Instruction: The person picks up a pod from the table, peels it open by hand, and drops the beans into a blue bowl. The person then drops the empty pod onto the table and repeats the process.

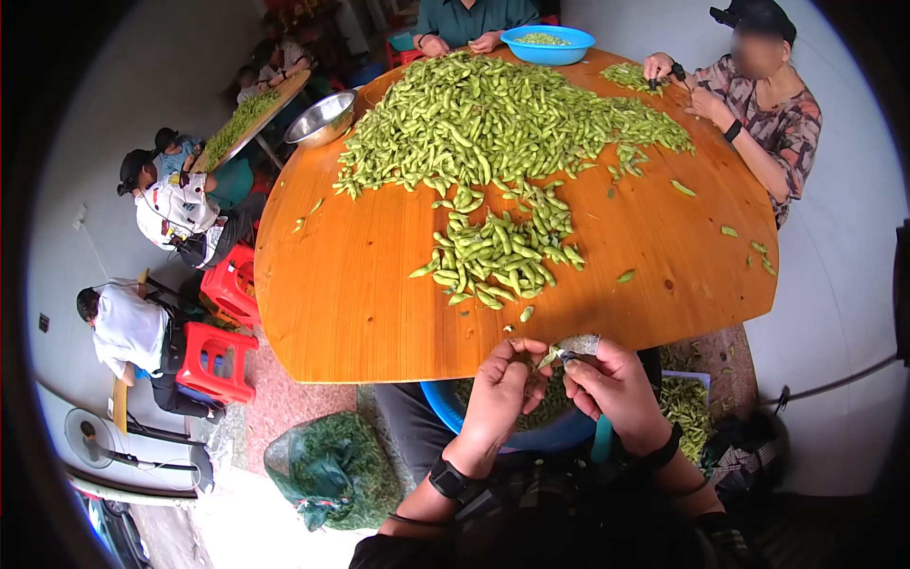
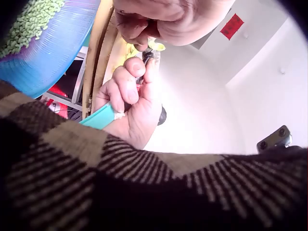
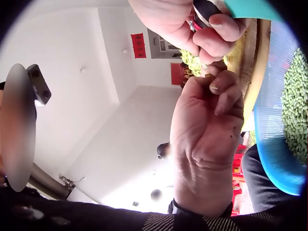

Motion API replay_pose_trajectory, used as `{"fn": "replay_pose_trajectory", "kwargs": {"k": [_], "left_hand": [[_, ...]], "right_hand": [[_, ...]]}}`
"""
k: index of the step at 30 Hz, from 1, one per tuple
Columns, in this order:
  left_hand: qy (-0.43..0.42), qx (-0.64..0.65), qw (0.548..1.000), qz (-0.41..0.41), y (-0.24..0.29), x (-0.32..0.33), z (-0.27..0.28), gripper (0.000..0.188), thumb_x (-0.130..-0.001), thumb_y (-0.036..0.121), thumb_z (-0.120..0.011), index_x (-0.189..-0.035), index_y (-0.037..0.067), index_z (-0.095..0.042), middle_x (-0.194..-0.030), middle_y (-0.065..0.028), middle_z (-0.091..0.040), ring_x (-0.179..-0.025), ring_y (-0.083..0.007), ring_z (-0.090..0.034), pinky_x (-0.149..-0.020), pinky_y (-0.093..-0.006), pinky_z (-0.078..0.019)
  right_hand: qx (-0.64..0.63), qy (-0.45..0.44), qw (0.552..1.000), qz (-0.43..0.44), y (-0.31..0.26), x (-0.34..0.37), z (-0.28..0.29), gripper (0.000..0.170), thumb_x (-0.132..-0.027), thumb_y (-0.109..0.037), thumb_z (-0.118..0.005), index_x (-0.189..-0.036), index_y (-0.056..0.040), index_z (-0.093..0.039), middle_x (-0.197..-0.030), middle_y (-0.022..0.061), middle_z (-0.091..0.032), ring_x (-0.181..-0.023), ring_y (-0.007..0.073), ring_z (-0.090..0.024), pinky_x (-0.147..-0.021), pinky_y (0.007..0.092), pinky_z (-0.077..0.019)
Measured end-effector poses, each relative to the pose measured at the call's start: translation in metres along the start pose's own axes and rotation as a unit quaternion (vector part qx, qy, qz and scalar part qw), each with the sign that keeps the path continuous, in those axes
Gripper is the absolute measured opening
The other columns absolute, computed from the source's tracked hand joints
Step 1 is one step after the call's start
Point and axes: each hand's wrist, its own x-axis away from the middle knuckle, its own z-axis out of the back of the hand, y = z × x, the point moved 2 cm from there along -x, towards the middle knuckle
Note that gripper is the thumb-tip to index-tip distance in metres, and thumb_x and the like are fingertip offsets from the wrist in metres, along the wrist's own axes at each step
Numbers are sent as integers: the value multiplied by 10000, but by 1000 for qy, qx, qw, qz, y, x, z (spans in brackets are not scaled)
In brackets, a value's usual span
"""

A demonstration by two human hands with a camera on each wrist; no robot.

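Observation:
Over the table's near edge, my left hand [image 1: 510, 387] pinches a green soybean pod [image 1: 549, 357] between thumb and fingertips. My right hand [image 1: 621, 389] meets it there, its fingers curled round a flat teal handle [image 2: 98, 118]; the working end of this tool is hidden. A dark piece [image 3: 207, 10] shows at the right fingers, and a greyish wrap [image 1: 580, 344] covers one fingertip. Beneath both hands, a blue basket [image 3: 272, 163] holds shelled beans [image 3: 296, 96]. A small heap of pods [image 1: 498, 251] lies just beyond the hands.
A large pod pile [image 1: 474, 119] covers the far part of the wooden table [image 1: 332, 303]. A steel bowl [image 1: 322, 119] and a blue basin [image 1: 548, 47] stand at its edge. Two people sit across. A green net sack [image 1: 332, 469] and red stools [image 1: 216, 360] are at left.

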Motion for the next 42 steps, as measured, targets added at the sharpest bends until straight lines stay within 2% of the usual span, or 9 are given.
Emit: {"fn": "replay_pose_trajectory", "kwargs": {"k": [7,12,18,23,28,33,37,40,42], "left_hand": [[49,-47,992,-105,-4,-3,2,154,-1004,66,-466,-1095,9,-575,-948,-75,-652,-673,-104,-602,-565,-210,-471],[33,0,994,-106,-7,-7,2,161,-997,84,-520,-1124,13,-590,-855,-19,-601,-663,-83,-543,-587,-212,-446],[36,-341,909,-240,-10,-11,-10,253,-892,62,-676,-1112,-19,-580,-661,-2,-502,-600,-68,-461,-566,-224,-424],[17,-337,914,-225,0,-2,-19,17,-924,11,-593,-937,0,-591,-737,11,-562,-675,-48,-477,-615,-210,-418],[61,-385,889,-240,-5,-2,-19,105,-906,11,-548,-979,-2,-623,-672,-45,-545,-595,-81,-511,-560,-242,-439],[5,-271,952,-146,-11,-3,-20,93,-936,55,-548,-967,-8,-608,-685,-55,-560,-603,-77,-516,-557,-241,-434],[-11,-292,949,-116,-17,-5,-11,79,-944,76,-555,-946,1,-579,-695,-56,-555,-610,-90,-510,-557,-254,-429],[-41,-333,930,-153,-21,-4,-11,111,-985,108,-523,-898,40,-525,-702,46,-511,-642,-46,-444,-566,-214,-388],[-63,-324,932,-151,-22,-4,-11,99,-944,90,-561,-905,14,-513,-689,-69,-536,-626,-134,-503,-581,-290,-439]], "right_hand": [[4,87,992,96,-7,5,11,181,-972,-65,-530,-1133,-7,-586,-706,15,-576,-482,34,-455,-428,182,-336],[23,102,990,92,5,-7,20,170,-966,-49,-528,-1121,-11,-584,-713,19,-577,-480,37,-455,-427,188,-336],[10,53,995,81,-5,-2,11,199,-959,-51,-545,-1148,-8,-590,-720,8,-582,-502,28,-464,-447,184,-359],[21,37,995,95,-3,-1,13,206,-962,-48,-536,-1156,-8,-590,-740,15,-592,-507,29,-468,-453,182,-364],[-11,43,996,79,-1,-1,12,169,-971,-57,-529,-1120,-10,-592,-729,14,-584,-500,31,-460,-450,182,-368],[-33,42,996,75,1,-3,14,159,-977,-74,-525,-1109,-16,-592,-721,12,-579,-494,34,-461,-436,186,-362],[-49,40,997,52,4,-3,17,158,-975,-75,-522,-1106,-18,-590,-714,9,-576,-493,39,-468,-425,190,-351],[-50,30,998,35,5,-1,16,166,-973,-71,-521,-1118,-18,-583,-716,10,-577,-493,44,-471,-422,192,-347],[-44,30,998,27,6,-1,17,173,-971,-67,-521,-1127,-18,-579,-719,11,-577,-493,46,-472,-421,193,-346]]}}
